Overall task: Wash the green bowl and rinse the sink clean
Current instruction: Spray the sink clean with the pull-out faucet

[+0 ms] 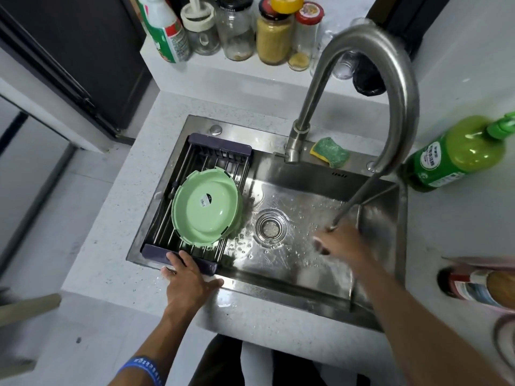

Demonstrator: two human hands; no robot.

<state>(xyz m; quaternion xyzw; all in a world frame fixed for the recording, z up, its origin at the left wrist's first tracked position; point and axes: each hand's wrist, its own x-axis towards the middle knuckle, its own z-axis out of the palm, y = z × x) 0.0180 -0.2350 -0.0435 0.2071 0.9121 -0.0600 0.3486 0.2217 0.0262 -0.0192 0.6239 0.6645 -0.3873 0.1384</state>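
Observation:
The light green bowl [206,208] lies upside down on the dark drying rack [220,147] across the left part of the steel sink [292,263]. A sticker shows on the bowl's base. My left hand [186,280] rests flat on the sink's front edge, its fingertips on the rack's near bar. My right hand [338,242] is blurred inside the basin, right of the drain [271,226], under the faucet [390,87]. Its fingers look fairly straight and I see nothing in it. Water drops cover the basin floor.
A green and yellow sponge [330,152] lies on the sink's back ledge. A green soap bottle [457,154] stands on the counter at right. Several jars [274,37] line the raised shelf behind. A bottle [473,285] lies at the right edge.

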